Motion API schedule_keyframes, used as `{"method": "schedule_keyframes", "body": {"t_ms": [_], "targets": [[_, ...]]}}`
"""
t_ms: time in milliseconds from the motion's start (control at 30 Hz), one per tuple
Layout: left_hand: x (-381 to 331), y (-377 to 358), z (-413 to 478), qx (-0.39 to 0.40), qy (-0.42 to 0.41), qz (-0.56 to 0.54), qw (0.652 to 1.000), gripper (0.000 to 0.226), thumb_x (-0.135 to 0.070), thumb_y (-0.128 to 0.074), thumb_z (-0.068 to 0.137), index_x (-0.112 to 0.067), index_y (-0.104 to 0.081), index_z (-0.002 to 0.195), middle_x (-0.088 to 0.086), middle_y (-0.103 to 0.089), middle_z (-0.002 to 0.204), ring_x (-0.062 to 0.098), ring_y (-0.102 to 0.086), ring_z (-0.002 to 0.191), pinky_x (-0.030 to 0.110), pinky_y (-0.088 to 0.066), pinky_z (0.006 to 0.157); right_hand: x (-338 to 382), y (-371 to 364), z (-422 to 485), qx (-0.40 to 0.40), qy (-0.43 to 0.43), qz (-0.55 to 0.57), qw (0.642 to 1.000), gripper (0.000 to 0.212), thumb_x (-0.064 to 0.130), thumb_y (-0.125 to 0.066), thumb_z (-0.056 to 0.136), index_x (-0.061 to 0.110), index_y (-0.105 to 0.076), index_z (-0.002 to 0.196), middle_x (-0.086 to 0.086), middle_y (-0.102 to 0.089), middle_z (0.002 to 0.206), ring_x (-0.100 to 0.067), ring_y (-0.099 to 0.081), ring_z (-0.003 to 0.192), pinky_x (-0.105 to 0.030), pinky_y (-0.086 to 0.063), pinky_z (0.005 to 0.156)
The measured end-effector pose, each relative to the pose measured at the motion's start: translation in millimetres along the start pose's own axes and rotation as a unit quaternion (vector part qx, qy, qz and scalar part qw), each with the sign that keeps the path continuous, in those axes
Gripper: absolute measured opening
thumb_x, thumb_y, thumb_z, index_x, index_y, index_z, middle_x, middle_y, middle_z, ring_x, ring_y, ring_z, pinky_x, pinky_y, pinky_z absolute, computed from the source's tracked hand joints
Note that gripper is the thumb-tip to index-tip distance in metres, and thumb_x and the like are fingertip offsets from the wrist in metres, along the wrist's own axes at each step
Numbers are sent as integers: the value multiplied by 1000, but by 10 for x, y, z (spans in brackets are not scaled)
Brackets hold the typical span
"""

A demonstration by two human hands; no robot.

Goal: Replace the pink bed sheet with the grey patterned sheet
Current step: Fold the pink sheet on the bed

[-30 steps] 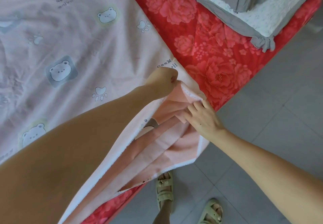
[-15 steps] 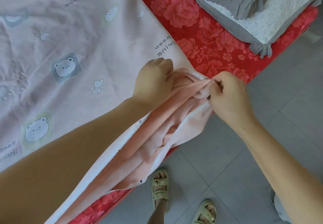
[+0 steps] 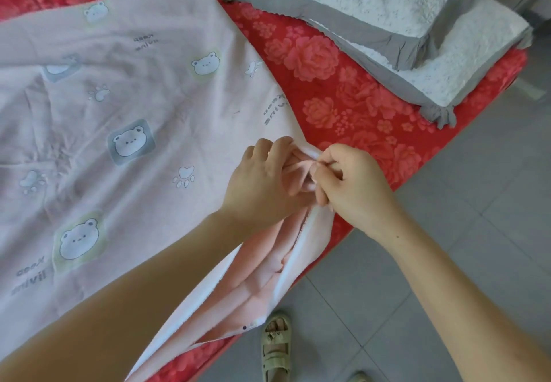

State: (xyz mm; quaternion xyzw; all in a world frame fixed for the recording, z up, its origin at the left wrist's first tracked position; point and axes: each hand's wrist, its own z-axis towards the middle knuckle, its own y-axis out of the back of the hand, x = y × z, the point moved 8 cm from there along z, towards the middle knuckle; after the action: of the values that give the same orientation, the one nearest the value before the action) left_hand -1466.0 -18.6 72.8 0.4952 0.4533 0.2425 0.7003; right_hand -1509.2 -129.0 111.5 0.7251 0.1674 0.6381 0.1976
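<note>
Sheet point(image 3: 134, 143) lies on the left part of the mattress point(image 3: 343, 83), with bare mattress to its right. Two pillows point(image 3: 387, 8) sit at the far right corner, one overlapping the other. Left hand point(image 3: 262, 181) and right hand point(image 3: 354, 184) touch at the sheet's near-right corner, both gripping it, and the folds hang over the mattress edge below them. Floor point(image 3: 477, 232) is to the right, with a sandal point(image 3: 275, 349) on it just beside the edge.

Pink sheet point(image 3: 149, 98): pale, printed with bear faces, paw prints, lettering; spread wrinkled across red floral bed point(image 3: 343, 89). Near corner bunched, gripped by left hand point(image 3: 262, 184) and right hand point(image 3: 354, 184). Peach underside, white hem hang over bed edge.
</note>
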Motion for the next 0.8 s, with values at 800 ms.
{"method": "schedule_keyframes", "body": {"t_ms": [800], "targets": [[50, 384, 347, 168, -51, -50, 983, 11, -19, -66, 85, -9, -62, 82, -8, -50, 71, 14, -47, 70, 22, -40, 65, -686, -433, -80, -116, -41, -248, 961, 29, 55, -65, 78, 32, -70, 94, 6, -66, 87, -16, -64, 79, -22, -35, 53]]}}
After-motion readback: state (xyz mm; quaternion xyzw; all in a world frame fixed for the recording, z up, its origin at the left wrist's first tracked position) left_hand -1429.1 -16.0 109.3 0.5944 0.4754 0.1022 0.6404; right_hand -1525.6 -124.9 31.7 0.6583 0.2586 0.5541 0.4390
